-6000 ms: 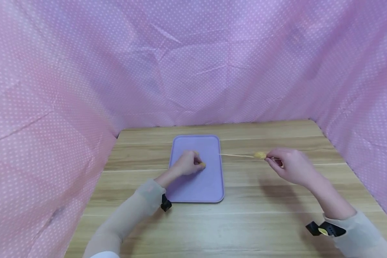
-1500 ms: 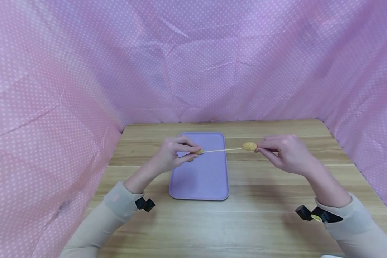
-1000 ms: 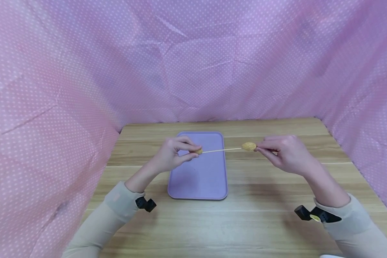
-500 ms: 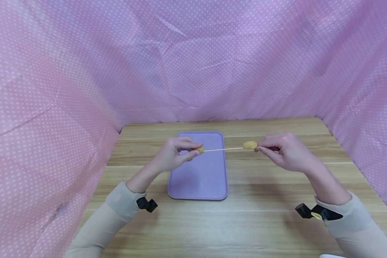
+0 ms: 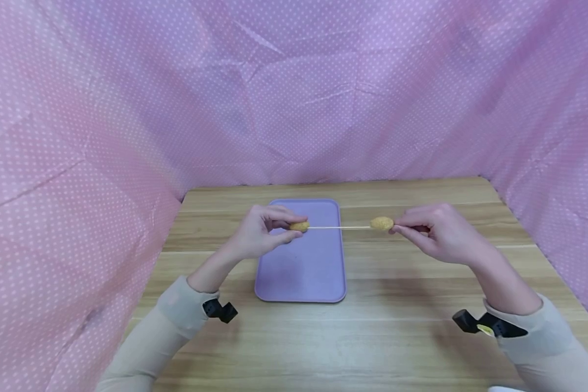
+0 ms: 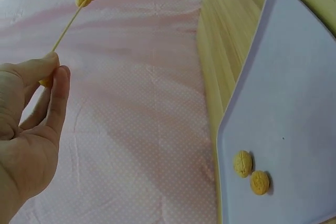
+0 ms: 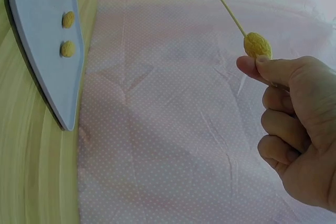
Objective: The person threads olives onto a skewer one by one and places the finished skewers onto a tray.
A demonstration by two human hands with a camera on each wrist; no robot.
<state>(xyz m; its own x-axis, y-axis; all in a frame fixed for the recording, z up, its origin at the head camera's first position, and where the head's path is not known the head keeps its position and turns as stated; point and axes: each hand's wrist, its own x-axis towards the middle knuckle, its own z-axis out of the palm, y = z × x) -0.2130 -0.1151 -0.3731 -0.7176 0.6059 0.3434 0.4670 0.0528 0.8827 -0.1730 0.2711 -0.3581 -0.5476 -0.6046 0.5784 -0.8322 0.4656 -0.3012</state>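
In the head view a thin wooden skewer (image 5: 340, 227) lies level above the tray's right edge, between both hands. My right hand (image 5: 436, 231) pinches its right end with thumb and index finger, right behind a yellow, wrinkled walnut (image 5: 382, 223) threaded on it. My left hand (image 5: 255, 231) pinches a second walnut (image 5: 299, 226) between thumb and fingers. The skewer's left tip meets that walnut; how deep it goes in is hidden. The left wrist view shows two loose walnuts, one (image 6: 243, 163) beside the other (image 6: 260, 182), on the purple tray (image 6: 294, 77).
The tray rests on a wood-grain table (image 5: 372, 348). Pink dotted cloth (image 5: 294, 109) hangs round the table's back and sides. A white edge of something (image 5: 502, 389) pokes in at the bottom right.
Six seconds ago my left hand was down at the walnuts on the tray. It has since lifted one to the skewer's tip. Lately the skewer has levelled slightly, and more of the left walnut shows.
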